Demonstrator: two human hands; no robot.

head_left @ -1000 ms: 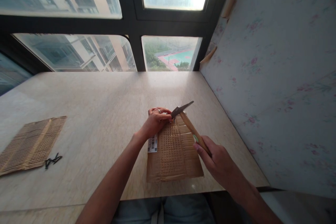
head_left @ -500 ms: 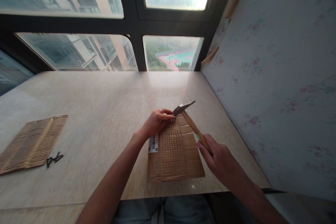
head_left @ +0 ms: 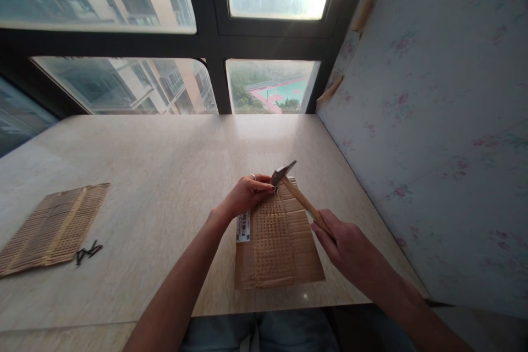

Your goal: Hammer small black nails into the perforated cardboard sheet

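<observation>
A piece of brown cardboard (head_left: 272, 253) with rows of small holes and a barcode label (head_left: 243, 227) lies in front of me. My left hand (head_left: 249, 196) rests at its far edge, fingers pinched around a small dark nail (head_left: 275, 190), mostly hidden by the fingertips. The wooden handle of a hammer (head_left: 303, 199) is wrapped in my right hand (head_left: 340, 239) at the cardboard's right side. Its metal head is just above the left fingertips, over the nail; whether they touch I cannot tell.
On the left of the pale stone-like sill (head_left: 165, 165) lies a second perforated cardboard piece (head_left: 55, 228). Several dark nails (head_left: 88, 252) are heaped beside it. A papered wall (head_left: 433, 137) bounds the right side, and dark-framed windows (head_left: 220, 85) stand at the back.
The hammer's head has dropped slightly and shifted left, closer to the left fingertips. My left hand keeps its pinch at the cardboard's far edge. The whole view has shifted slightly.
</observation>
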